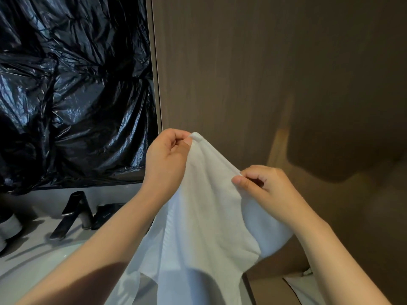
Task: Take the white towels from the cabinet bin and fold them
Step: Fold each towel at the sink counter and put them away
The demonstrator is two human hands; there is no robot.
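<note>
A white towel [204, 221] hangs in the air in front of a brown wall panel. My left hand [167, 159] pinches its top corner between thumb and fingers, up high. Lower and to the right, my right hand [262, 186] pinches the towel's upper edge. The cloth drapes down between my forearms and runs out of the bottom of the view. At the bottom right a bit of white cloth [306, 289] shows in a low opening; whether this is the cabinet bin I cannot tell.
A brown wood-grain panel [264, 73] fills the right. Crumpled black plastic sheeting [72, 89] covers the surface on the left. Below it are a grey counter, a dark tap [72, 214], a dark flat object [105, 214], and a white basin [44, 265].
</note>
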